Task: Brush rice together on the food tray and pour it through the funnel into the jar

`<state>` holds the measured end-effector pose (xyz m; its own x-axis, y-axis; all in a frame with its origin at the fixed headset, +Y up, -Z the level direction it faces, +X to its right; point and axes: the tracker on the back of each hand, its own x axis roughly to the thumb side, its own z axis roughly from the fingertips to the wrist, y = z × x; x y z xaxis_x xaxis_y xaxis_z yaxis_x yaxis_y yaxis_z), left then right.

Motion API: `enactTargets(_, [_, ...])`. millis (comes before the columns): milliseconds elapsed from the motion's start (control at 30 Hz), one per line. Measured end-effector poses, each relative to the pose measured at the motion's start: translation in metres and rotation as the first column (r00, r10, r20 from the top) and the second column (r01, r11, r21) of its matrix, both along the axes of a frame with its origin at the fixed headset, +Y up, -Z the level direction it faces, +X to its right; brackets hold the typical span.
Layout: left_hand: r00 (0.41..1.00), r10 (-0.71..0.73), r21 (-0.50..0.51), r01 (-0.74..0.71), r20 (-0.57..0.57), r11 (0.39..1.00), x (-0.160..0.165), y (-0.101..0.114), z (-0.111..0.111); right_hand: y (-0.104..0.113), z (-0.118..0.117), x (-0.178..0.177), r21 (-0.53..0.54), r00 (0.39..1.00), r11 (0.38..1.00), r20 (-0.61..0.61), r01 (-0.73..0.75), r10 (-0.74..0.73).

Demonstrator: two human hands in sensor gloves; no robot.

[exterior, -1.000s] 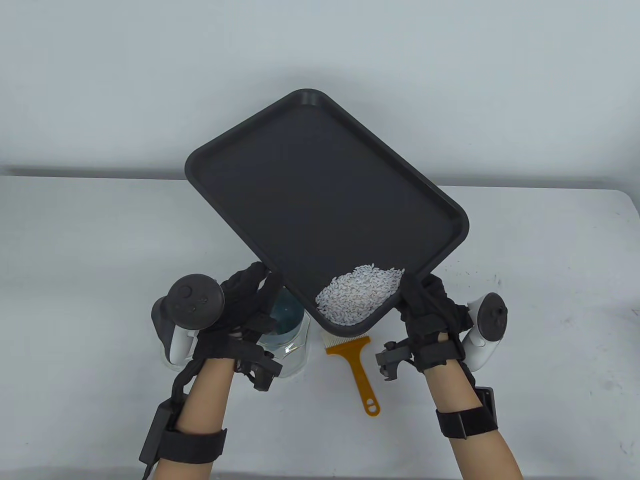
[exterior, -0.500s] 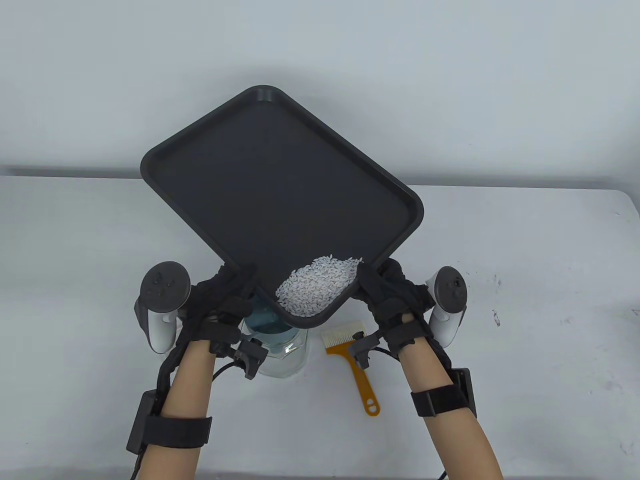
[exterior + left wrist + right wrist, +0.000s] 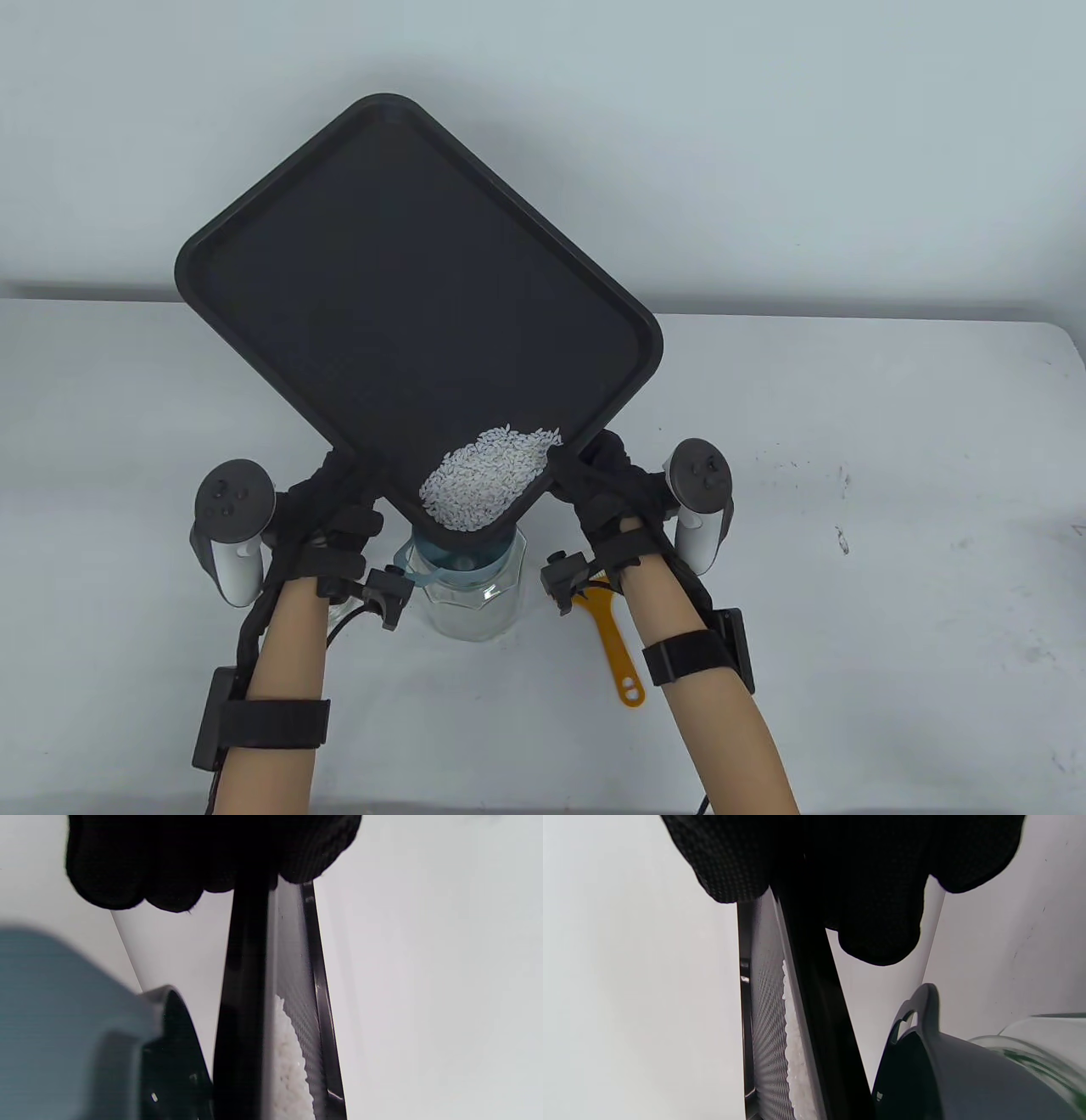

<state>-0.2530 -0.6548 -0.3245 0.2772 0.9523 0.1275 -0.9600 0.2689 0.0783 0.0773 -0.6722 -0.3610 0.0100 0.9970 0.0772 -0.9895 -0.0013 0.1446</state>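
Note:
A black food tray [image 3: 399, 289] is held up in the air, tilted, one corner pointing down toward me. White rice [image 3: 488, 480] is heaped in that low corner, right above a blue funnel [image 3: 458, 560] that sits in a glass jar [image 3: 475, 607]. My left hand [image 3: 344, 509] grips the tray's rim left of the corner, and my right hand [image 3: 607, 484] grips the rim on the right. In the left wrist view the tray [image 3: 254, 993] shows edge-on with rice [image 3: 288, 1069] and the funnel [image 3: 85, 1035] beside it. The right wrist view shows the tray [image 3: 780, 1018], the funnel [image 3: 941, 1077] and the jar rim [image 3: 1039, 1052].
A yellow-handled brush [image 3: 615, 645] lies on the white table [image 3: 891, 552] just right of the jar, its bristles partly under my right wrist. A second glass item [image 3: 339, 607] is partly hidden behind my left wrist. The pale wall stands behind.
Both hands carried the tray to the left and a little higher. The rice-filled corner went from above the brush to above the funnel. The rice stays on the tray.

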Motion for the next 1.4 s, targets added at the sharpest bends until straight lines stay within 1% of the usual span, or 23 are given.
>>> enactTargets(100, [1.000, 0.008, 0.020, -0.008, -0.014, 1.000, -0.002, -0.004, 0.002, -0.002, 0.001, -0.002, 0.001, 1.000, 1.000, 0.002, -0.006, 0.006])
enactTargets(300, [0.999, 0.017, 0.097, -0.013, -0.038, 0.995, -0.002, -0.008, 0.008, 0.000, 0.004, -0.002, 0.035, 1.000, 0.999, 0.020, -0.021, 0.021])
enactTargets(533, [0.997, -0.034, 0.190, 0.046, -0.069, 0.981, 0.002, -0.005, 0.017, 0.006, 0.010, 0.001, 0.099, 0.997, 0.994, 0.059, -0.050, 0.045])
enactTargets(667, [0.994, -0.063, 0.235, 0.082, -0.086, 0.968, 0.004, -0.002, 0.021, 0.012, 0.015, 0.002, 0.165, 0.995, 0.984, 0.080, -0.074, 0.061])
enactTargets(900, [0.989, -0.107, 0.268, 0.130, -0.099, 0.955, 0.005, 0.002, 0.027, 0.023, 0.024, 0.005, 0.297, 0.988, 0.945, 0.117, -0.135, 0.104])
enactTargets(1000, [0.988, -0.113, 0.275, 0.138, -0.105, 0.951, 0.006, 0.004, 0.028, 0.028, 0.027, 0.006, 0.336, 0.984, 0.929, 0.129, -0.157, 0.120])
enactTargets(1400, [0.981, -0.138, 0.299, 0.173, -0.133, 0.939, 0.004, 0.008, 0.030, 0.030, 0.031, 0.005, 0.370, 0.982, 0.912, 0.134, -0.177, 0.136])
